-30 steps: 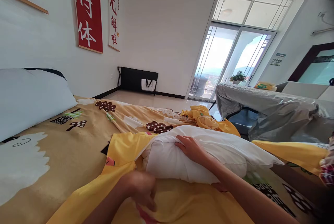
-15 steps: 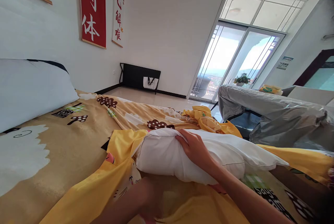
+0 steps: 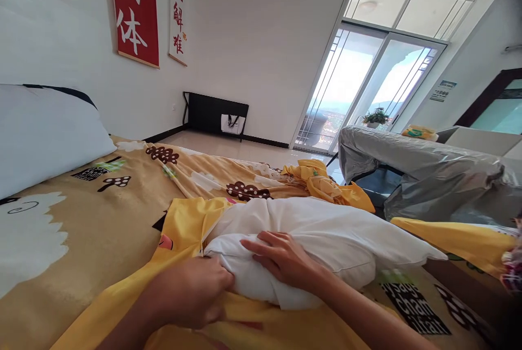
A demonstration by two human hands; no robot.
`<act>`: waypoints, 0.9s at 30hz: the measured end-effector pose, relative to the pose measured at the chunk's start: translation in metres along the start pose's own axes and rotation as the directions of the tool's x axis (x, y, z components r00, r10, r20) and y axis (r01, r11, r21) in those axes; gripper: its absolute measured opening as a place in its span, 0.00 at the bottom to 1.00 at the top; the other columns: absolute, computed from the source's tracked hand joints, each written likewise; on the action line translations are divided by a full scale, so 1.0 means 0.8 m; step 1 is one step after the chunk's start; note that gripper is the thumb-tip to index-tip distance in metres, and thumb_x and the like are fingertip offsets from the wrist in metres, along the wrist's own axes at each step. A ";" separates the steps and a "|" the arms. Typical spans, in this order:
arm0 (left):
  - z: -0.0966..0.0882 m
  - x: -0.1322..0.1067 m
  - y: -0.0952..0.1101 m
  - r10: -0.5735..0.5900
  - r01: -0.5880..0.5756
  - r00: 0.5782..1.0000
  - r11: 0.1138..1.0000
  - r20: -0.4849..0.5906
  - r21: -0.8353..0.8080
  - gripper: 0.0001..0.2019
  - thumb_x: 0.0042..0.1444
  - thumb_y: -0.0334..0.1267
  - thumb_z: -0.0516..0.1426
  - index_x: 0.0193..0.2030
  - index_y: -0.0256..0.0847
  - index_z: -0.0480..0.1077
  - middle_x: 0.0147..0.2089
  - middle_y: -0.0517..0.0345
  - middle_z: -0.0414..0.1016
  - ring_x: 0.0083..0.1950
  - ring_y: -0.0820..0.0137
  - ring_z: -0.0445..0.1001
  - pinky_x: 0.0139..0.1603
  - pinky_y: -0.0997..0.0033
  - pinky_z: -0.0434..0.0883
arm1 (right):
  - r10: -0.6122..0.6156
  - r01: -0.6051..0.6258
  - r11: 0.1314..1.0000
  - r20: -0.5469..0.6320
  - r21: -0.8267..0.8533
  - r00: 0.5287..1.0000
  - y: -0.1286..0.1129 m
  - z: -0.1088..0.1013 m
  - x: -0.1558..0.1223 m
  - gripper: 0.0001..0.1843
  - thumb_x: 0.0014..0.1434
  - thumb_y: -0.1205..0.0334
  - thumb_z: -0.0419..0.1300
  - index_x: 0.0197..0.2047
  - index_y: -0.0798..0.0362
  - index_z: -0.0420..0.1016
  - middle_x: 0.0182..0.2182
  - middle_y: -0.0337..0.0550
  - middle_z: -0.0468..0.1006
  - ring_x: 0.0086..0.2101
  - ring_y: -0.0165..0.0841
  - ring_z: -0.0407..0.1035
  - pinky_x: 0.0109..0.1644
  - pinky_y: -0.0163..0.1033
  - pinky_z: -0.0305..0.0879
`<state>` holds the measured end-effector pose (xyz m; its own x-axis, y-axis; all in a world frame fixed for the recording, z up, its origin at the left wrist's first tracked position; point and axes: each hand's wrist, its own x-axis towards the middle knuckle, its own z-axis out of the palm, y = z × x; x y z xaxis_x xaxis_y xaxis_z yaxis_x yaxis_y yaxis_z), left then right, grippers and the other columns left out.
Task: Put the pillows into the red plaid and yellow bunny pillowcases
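Note:
A white pillow lies across the bed in front of me, its left end inside the mouth of a yellow pillowcase with printed figures. My left hand is closed at the pillow's near left corner, on the edge of the pillowcase; motion blurs it a little and its fingertips are hidden. On top of the pillow rests my right hand, fingers apart and pressing into the white cloth. More of the yellow cloth spreads below both hands.
The bed has a tan patterned sheet. A bulky white cushion stands at the left. Crumpled yellow cloth lies at the far edge. To the right is furniture under grey plastic sheeting. Someone's patterned sleeve shows at the right edge.
My left hand has risen from below to the pillow's near corner. My right hand has moved down from its top edge to the near side, and the pillow's near edge now folds lower.

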<state>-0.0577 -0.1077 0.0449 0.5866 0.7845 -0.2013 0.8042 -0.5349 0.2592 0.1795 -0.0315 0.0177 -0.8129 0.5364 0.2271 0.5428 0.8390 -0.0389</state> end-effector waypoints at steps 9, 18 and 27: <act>0.001 0.010 0.017 0.022 -0.024 1.000 0.993 0.021 0.117 0.10 0.52 0.26 0.51 0.36 0.40 0.72 0.38 0.50 0.77 0.37 0.59 0.75 0.33 0.65 0.68 | -0.182 0.171 0.983 0.451 0.065 0.874 -0.025 -0.006 0.058 0.12 0.60 0.60 0.59 0.46 0.38 0.78 0.34 0.35 0.79 0.33 0.30 0.71 0.30 0.32 0.54; -0.004 0.012 0.003 0.115 -0.127 0.981 0.990 -0.156 -0.067 0.09 0.60 0.30 0.46 0.37 0.42 0.66 0.42 0.56 0.75 0.41 0.65 0.73 0.39 0.68 0.66 | -0.019 0.014 1.000 0.321 0.019 0.947 -0.048 0.008 0.068 0.06 0.53 0.67 0.62 0.34 0.46 0.76 0.36 0.35 0.81 0.35 0.33 0.73 0.34 0.33 0.61; -0.007 0.030 -0.012 0.257 -0.251 0.966 0.944 -0.001 -0.213 0.05 0.58 0.31 0.51 0.35 0.42 0.67 0.44 0.58 0.75 0.47 0.67 0.71 0.47 0.73 0.65 | -0.022 0.027 1.000 0.279 -0.013 0.960 -0.023 -0.043 -0.036 0.49 0.48 0.55 0.68 0.69 0.40 0.50 0.62 0.52 0.61 0.60 0.49 0.56 0.62 0.55 0.48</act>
<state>-0.0519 -0.0817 0.0431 0.7735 0.6209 -0.1273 0.5915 -0.6351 0.4968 0.2003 -0.0658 0.0454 -0.8512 0.5222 -0.0526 0.5237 0.8517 -0.0201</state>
